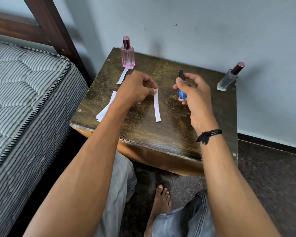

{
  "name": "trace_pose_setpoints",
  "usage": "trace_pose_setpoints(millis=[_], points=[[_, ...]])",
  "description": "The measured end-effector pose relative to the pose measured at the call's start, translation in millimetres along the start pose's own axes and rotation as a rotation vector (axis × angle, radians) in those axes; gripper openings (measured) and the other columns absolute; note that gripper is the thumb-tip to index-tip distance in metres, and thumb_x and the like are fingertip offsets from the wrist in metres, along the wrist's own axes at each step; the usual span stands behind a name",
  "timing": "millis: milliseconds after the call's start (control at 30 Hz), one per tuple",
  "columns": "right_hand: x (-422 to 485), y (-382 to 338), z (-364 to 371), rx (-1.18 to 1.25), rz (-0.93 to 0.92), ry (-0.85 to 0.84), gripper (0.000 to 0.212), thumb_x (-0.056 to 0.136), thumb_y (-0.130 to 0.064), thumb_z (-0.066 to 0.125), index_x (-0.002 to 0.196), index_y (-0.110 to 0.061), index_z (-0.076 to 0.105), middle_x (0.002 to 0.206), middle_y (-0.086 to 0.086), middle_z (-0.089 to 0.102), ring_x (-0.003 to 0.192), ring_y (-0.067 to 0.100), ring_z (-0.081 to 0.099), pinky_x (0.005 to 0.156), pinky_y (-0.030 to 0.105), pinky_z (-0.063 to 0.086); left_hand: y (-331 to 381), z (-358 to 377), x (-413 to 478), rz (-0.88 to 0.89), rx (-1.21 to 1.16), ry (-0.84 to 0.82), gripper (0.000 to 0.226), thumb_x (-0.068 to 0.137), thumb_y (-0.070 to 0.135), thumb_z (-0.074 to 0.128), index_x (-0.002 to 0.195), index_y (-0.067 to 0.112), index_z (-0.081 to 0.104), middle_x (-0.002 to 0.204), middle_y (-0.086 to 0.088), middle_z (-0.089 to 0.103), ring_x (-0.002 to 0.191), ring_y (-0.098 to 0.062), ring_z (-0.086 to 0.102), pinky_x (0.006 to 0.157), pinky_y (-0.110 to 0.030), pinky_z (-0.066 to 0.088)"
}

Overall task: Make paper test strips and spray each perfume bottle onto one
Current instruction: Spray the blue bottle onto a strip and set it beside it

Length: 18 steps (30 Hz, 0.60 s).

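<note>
My left hand [137,90] pinches the top end of a white paper strip [157,106], which hangs down over the dark wooden table [161,134]. My right hand [193,93] grips a small blue perfume bottle [182,93] upright, its black nozzle near my thumb. A pink perfume bottle [127,54] stands at the table's back left with another strip [123,76] lying in front of it. A clear grey bottle [229,77] with a dark red cap stands at the back right. Leftover paper [106,108] lies partly under my left forearm.
The table stands against a grey wall [195,31]. A striped mattress [24,91] on a dark wooden bed frame [46,23] is close on the left. My legs in grey jeans and a bare foot [159,206] are below the table's front edge.
</note>
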State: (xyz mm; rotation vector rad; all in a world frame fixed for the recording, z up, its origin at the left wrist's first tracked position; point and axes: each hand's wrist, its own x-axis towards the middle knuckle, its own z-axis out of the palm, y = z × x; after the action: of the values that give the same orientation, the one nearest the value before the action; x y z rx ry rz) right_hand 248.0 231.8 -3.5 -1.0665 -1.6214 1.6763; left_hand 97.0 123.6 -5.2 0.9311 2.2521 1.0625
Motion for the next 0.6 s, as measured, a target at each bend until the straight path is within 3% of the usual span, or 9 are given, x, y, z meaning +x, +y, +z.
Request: trace_pose_setpoints(millis=[200, 300, 467, 533, 600], points=[[-3, -4, -5, -0.126, -0.101, -0.084, 0.032, 0.097, -0.021, 0.07, 0.128, -0.028, 0.064, 0.083, 0.004, 0.069, 0.07, -0.003, 0.063, 0.053, 0.015, 0.045, 1, -1, 0, 0.002, -0.02, 0.017, 0.008, 0.084, 0.019, 0.08, 0.092, 0.02, 0.078, 0.084, 0.002, 0.074, 0.077, -0.015, 0.068, 0.06, -0.03, 0.058], [-2, -4, -9, -0.185, -0.116, -0.126, 0.031, 0.099, -0.021, 0.068, 0.128, -0.031, 0.064, 0.082, 0.0, 0.067, 0.068, -0.004, 0.06, 0.053, 0.014, 0.044, 2, -1, -1, 0.002, -0.022, 0.019, 0.01, 0.085, 0.018, 0.079, 0.095, 0.019, 0.079, 0.081, 0.005, 0.073, 0.073, -0.011, 0.066, 0.06, -0.027, 0.054], [2, 1, -11, -0.278, -0.137, -0.148, 0.031, 0.098, -0.027, 0.068, 0.127, -0.037, 0.062, 0.088, -0.003, 0.073, 0.074, 0.013, 0.061, 0.059, 0.02, 0.049, 3, -2, -2, 0.001, -0.007, 0.007, 0.014, 0.088, 0.017, 0.077, 0.101, 0.018, 0.079, 0.091, 0.003, 0.075, 0.089, -0.021, 0.072, 0.074, -0.038, 0.062], [4, 3, -11, -0.295, -0.156, -0.144, 0.034, 0.098, -0.026, 0.068, 0.128, -0.038, 0.059, 0.091, -0.002, 0.075, 0.079, 0.019, 0.066, 0.065, 0.019, 0.052, 3, -3, -2, 0.009, 0.019, 0.018, 0.016, 0.088, 0.017, 0.076, 0.103, 0.019, 0.078, 0.094, 0.006, 0.075, 0.091, -0.017, 0.072, 0.074, -0.034, 0.061], [4, 4, -10, -0.295, -0.176, -0.137, 0.04, 0.097, -0.024, 0.069, 0.132, -0.036, 0.056, 0.089, -0.004, 0.074, 0.079, 0.013, 0.066, 0.075, 0.021, 0.055, 2, -4, -2, 0.002, 0.031, 0.039, 0.016, 0.088, 0.018, 0.076, 0.104, 0.021, 0.078, 0.093, 0.008, 0.073, 0.089, -0.014, 0.071, 0.073, -0.03, 0.06]])
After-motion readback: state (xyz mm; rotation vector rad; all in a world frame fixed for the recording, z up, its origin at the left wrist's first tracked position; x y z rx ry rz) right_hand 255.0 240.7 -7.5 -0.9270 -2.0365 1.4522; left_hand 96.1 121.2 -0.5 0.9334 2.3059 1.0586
